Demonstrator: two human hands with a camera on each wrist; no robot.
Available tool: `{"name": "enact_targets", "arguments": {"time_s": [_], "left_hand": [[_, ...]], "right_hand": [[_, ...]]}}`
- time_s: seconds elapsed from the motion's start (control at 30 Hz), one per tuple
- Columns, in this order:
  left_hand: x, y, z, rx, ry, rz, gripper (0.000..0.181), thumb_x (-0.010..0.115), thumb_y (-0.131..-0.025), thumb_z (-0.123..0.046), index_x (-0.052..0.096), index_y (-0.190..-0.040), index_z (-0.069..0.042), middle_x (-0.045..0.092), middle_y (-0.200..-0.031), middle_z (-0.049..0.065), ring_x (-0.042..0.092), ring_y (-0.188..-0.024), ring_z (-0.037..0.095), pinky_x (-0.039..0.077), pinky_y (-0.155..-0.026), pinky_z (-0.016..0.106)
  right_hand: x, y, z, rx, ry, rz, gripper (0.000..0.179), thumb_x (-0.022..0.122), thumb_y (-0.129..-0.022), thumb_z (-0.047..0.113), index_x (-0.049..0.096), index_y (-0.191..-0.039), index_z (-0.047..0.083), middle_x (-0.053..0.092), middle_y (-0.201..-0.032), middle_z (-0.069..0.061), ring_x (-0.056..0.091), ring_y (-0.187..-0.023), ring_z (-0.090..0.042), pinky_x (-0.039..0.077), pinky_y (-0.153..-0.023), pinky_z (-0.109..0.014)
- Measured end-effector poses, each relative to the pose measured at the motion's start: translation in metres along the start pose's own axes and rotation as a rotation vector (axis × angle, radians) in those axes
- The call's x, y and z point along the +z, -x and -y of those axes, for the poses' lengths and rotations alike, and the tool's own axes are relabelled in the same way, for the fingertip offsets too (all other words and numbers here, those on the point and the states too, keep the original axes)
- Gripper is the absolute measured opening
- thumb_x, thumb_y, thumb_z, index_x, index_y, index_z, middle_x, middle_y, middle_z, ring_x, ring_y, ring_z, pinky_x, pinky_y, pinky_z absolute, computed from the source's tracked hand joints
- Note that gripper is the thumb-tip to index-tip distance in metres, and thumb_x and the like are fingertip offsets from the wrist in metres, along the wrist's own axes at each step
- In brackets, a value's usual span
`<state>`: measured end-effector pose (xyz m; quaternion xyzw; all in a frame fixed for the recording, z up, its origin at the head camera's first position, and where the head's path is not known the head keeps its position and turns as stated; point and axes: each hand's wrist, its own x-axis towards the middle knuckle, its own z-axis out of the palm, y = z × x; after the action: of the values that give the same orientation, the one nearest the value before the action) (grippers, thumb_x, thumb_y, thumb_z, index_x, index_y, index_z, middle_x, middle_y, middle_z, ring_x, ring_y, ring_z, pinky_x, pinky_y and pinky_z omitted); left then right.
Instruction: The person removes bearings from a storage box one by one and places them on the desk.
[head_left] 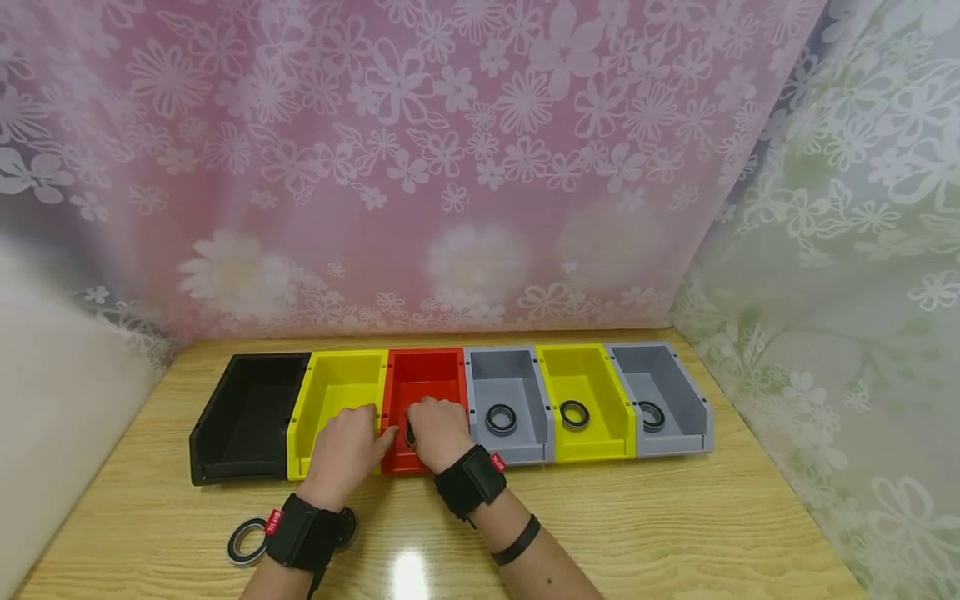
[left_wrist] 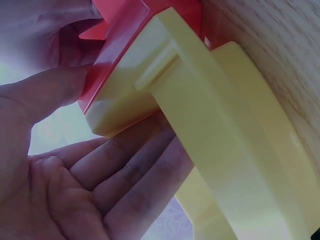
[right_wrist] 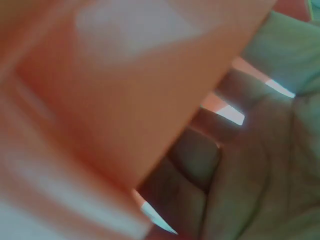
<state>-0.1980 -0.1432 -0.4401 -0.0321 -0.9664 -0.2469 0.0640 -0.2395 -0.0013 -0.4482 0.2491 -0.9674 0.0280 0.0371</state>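
Note:
My right hand (head_left: 438, 433) reaches down into the red bin (head_left: 426, 367), its fingers bent over the front part. A dark-rimmed ball bearing (head_left: 409, 434) shows at the edge of that hand, gripped by fingers mostly hidden from above. In the right wrist view the red wall (right_wrist: 135, 95) covers the fingertips. My left hand (head_left: 347, 450) is at the front right corner of the yellow bin (head_left: 345, 367) beside it. The left wrist view shows its long, relaxed fingers (left_wrist: 135, 175) behind the yellow side wall, while the thumb touches the red bin's edge.
Bearings lie in the grey bin (head_left: 487, 367), the second yellow bin (head_left: 573, 358) and the far-right grey bin (head_left: 641, 358). At left stands a black bin (head_left: 255, 383). One bearing (head_left: 247, 542) sits on the wooden table (head_left: 637, 533); another (head_left: 348, 528) is partly behind the left wrist strap.

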Motion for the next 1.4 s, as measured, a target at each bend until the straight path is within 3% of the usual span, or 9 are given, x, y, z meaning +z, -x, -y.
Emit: {"name": "enact_targets", "arguments": {"time_s": [0.57, 0.83, 1.0, 1.1, 1.27, 1.4], "left_hand": [[0.003, 0.005, -0.001, -0.009, 0.012, -0.002, 0.031, 0.082, -0.089, -0.018, 0.062, -0.090, 0.005, 0.044, -0.057, 0.005, 0.046, -0.047, 0.017, 0.036, -0.048, 0.028], [0.002, 0.007, 0.001, -0.005, 0.013, 0.001, 0.031, 0.082, -0.089, -0.019, 0.063, -0.090, 0.005, 0.045, -0.057, 0.005, 0.045, -0.047, 0.017, 0.036, -0.047, 0.028], [0.001, 0.008, 0.001, -0.005, 0.014, 0.006, 0.031, 0.082, -0.089, -0.019, 0.063, -0.092, 0.006, 0.046, -0.057, 0.005, 0.046, -0.047, 0.017, 0.037, -0.047, 0.028], [0.000, 0.008, 0.001, -0.003, 0.015, 0.008, 0.031, 0.082, -0.089, -0.019, 0.063, -0.092, 0.006, 0.046, -0.058, 0.005, 0.046, -0.047, 0.017, 0.037, -0.048, 0.028], [-0.001, 0.008, 0.001, 0.001, 0.012, 0.013, 0.031, 0.082, -0.089, -0.018, 0.063, -0.092, 0.007, 0.045, -0.057, 0.005, 0.046, -0.046, 0.017, 0.037, -0.047, 0.028], [-0.002, 0.006, 0.002, -0.003, 0.007, 0.026, 0.031, 0.081, -0.090, -0.020, 0.063, -0.092, 0.006, 0.045, -0.057, 0.004, 0.046, -0.046, 0.017, 0.036, -0.047, 0.027]], "right_hand": [[0.011, -0.003, 0.002, 0.036, 0.074, 0.002, 0.020, 0.088, -0.081, 0.029, 0.079, -0.094, 0.017, 0.063, -0.075, -0.001, 0.058, -0.061, -0.018, 0.052, -0.053, -0.031], [0.013, -0.002, 0.004, 0.033, 0.101, -0.006, 0.030, 0.088, -0.081, 0.032, 0.077, -0.105, 0.016, 0.066, -0.091, -0.006, 0.060, -0.064, -0.020, 0.054, -0.054, -0.032], [0.011, 0.000, 0.004, 0.031, 0.037, -0.010, 0.044, 0.088, -0.081, 0.027, 0.072, -0.120, 0.015, 0.067, -0.101, -0.010, 0.062, -0.083, -0.024, 0.058, -0.062, -0.038], [0.008, 0.001, 0.005, 0.030, -0.026, 0.002, 0.043, 0.087, -0.082, 0.026, 0.070, -0.120, 0.014, 0.068, -0.102, -0.010, 0.061, -0.086, -0.024, 0.058, -0.064, -0.039], [-0.002, 0.004, 0.004, 0.012, -0.095, 0.009, 0.039, 0.086, -0.085, 0.028, 0.067, -0.114, 0.011, 0.064, -0.095, -0.008, 0.058, -0.078, -0.020, 0.054, -0.060, -0.032], [-0.022, 0.009, 0.001, 0.002, -0.127, -0.007, 0.034, 0.081, -0.087, 0.027, 0.066, -0.112, 0.009, 0.063, -0.091, -0.006, 0.055, -0.070, -0.015, 0.049, -0.055, -0.026]]}}
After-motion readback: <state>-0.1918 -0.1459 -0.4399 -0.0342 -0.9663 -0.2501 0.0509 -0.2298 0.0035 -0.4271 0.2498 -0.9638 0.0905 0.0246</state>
